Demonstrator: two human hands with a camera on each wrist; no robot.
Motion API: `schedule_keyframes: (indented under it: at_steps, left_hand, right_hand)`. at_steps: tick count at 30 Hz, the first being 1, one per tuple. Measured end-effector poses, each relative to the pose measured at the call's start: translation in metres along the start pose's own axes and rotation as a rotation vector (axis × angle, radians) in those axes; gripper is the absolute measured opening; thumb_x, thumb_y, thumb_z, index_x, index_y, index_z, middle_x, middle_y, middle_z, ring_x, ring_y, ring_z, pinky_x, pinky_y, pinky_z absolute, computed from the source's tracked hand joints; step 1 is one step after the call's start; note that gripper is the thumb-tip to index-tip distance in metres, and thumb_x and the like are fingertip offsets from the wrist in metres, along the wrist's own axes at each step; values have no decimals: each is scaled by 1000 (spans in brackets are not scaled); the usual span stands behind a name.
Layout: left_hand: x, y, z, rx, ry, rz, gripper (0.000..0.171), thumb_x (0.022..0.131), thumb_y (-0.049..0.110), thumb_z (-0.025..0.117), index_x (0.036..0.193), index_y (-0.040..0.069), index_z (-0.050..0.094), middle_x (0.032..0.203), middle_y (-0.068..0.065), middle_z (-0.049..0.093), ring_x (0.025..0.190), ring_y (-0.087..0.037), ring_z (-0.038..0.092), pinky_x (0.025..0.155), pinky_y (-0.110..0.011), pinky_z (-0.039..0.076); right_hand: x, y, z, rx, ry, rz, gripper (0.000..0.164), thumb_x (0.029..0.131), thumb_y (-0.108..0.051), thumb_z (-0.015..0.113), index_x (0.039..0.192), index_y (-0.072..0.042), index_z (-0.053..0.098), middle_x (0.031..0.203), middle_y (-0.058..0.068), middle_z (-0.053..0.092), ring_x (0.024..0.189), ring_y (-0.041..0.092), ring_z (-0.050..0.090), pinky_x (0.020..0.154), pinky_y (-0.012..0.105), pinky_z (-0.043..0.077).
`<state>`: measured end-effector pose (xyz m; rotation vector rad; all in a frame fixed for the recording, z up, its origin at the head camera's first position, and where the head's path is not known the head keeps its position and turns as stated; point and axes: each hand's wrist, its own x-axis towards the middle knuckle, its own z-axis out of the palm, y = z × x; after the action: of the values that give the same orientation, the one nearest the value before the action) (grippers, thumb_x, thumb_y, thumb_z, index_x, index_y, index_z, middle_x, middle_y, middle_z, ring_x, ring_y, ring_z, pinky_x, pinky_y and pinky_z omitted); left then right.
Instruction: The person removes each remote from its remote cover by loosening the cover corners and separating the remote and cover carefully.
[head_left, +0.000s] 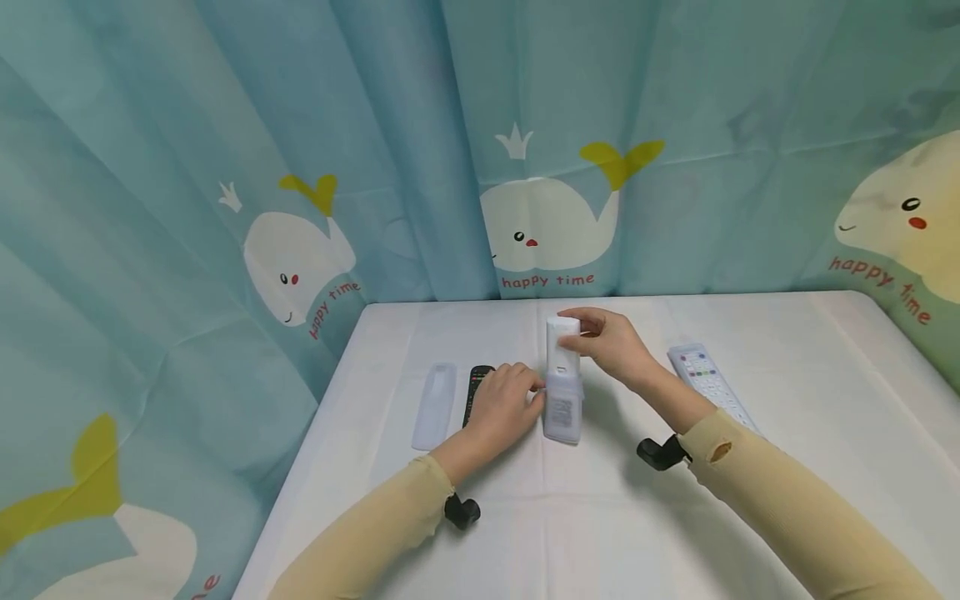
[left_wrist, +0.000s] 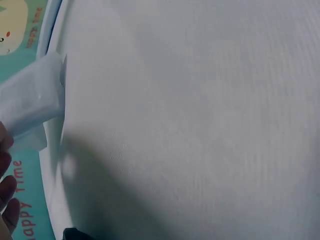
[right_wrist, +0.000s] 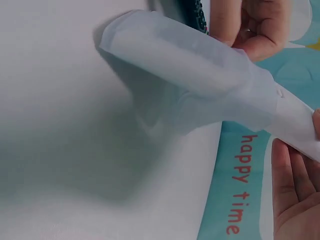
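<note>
A white remote control (head_left: 562,354) stands tilted up, its lower part inside a translucent silicone cover (head_left: 562,417). My right hand (head_left: 611,346) holds the remote's bare upper end between thumb and fingers. The edge of the cover is pinched by the fingertips of my left hand (head_left: 504,406), low at its left side. In the right wrist view the cover (right_wrist: 185,55) bunches and flares around the remote (right_wrist: 300,115). The left wrist view catches the cover (left_wrist: 35,95) at its left edge, with some fingers below.
A black remote (head_left: 477,386) lies partly hidden behind my left hand. Further left is a flat translucent cover (head_left: 435,407). On the right lies a white remote with coloured buttons (head_left: 708,379). The white table (head_left: 510,533) meets a blue whale-print curtain (head_left: 420,208) at the back.
</note>
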<state>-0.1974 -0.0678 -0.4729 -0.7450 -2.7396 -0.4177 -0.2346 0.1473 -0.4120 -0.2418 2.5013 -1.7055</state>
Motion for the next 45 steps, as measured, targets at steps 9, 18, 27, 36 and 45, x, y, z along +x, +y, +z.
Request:
schedule_keyframes:
  at_steps: [9,18,27,36,45]
  left_hand:
    - [3,3,1,-39,15,-21,4,94,19,70,92,21,73,87,11,60,77,-10,51,65,-26,41]
    - [7,2,-4,-1,-83,68,4,90,17,70,90,19,73,82,11,58,75,-9,50,65,-23,41]
    - [-3,2,-4,35,-133,121,2,90,19,71,90,19,74,80,12,58,71,-8,49,60,-20,39]
    - [-3,3,-4,27,-26,107,10,94,28,73,100,21,70,87,9,59,76,-9,53,64,-23,43]
    - [14,23,0,88,144,419,13,95,24,75,108,23,76,100,4,63,87,-15,59,70,-30,49]
  right_hand:
    - [-4,6,-4,-20,-24,-67,50,92,-12,78,138,-6,59,120,17,66,105,30,64,80,34,55]
    - [-5,9,-4,19,-20,-66,49,94,-6,74,139,-4,55,119,20,66,102,29,64,79,29,54]
    - [-2,10,-2,33,-22,-52,49,93,-7,74,139,-5,56,119,19,67,104,29,64,80,29,54]
    - [0,14,-4,19,-11,-38,49,94,-12,75,140,-6,56,119,19,66,104,29,63,80,33,55]
    - [3,13,-1,-10,2,-48,52,93,-16,77,139,-6,57,118,20,67,101,30,65,76,36,55]
